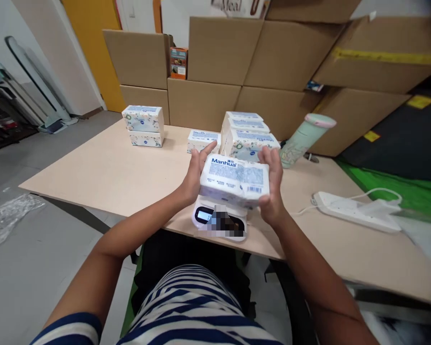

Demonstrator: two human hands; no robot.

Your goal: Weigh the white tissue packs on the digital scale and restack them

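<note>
2 hands, left hand (195,175) and right hand (273,184), have fingers closed on the ends of a tissue pack (234,181), held just above a scale (219,220) at the worktop (111,172) edge.

Green bottle (303,139) tilted on table (104,172), power strip (355,212) at right, cardboard boxes (215,50) behind.

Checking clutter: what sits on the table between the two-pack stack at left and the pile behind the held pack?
Head view: one lone tissue pack lies between them on the table.
</note>
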